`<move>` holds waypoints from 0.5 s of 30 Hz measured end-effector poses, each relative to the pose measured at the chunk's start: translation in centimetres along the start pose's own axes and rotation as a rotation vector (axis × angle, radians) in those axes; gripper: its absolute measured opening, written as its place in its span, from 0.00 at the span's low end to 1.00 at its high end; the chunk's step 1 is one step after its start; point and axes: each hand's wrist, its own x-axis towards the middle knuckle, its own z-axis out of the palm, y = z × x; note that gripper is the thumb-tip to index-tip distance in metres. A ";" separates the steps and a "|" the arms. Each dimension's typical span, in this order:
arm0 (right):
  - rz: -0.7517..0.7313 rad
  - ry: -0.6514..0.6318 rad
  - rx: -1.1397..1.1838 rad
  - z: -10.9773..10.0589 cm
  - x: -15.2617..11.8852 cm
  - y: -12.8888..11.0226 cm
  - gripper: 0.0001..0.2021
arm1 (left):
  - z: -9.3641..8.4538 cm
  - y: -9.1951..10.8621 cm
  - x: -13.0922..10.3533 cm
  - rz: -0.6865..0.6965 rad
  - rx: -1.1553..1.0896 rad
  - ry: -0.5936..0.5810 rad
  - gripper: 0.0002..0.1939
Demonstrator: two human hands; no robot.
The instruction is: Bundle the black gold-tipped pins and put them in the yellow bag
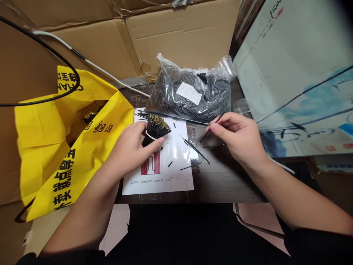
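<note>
My left hand point(135, 141) is closed around a bundle of thin black wires point(156, 129), tied with a white band and showing gold-coloured tips at the top. Between the thumb and fingers of my right hand point(234, 134) is a single thin black wire point(204, 137), slanting down to the left. Several loose black wires point(197, 151), some with gold-coloured ends, lie between the hands. Beneath them is a white printed sheet point(157, 186) with a red picture. A short black tube piece point(170, 163) rests on the sheet.
A clear bag of small black tubes point(171, 99) lies behind the hands, with a clear plastic cup point(227, 67) at its right. A yellow bag point(93, 147) stands open at the left. Cardboard boxes point(179, 36) close off the back; a pale painted panel point(298, 84) stands right.
</note>
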 end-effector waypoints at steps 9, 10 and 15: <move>-0.180 0.028 0.020 1.9 0.9 -3.6 0.09 | 5.4 6.1 -0.5 -0.242 -1.261 -0.500 0.18; -0.191 0.021 0.017 2.1 1.0 -3.5 0.09 | 5.9 6.2 -0.6 -0.254 -1.305 -0.517 0.18; -0.171 0.081 0.058 2.2 1.0 -3.1 0.08 | 6.5 5.9 -0.9 -0.261 -1.434 -0.541 0.13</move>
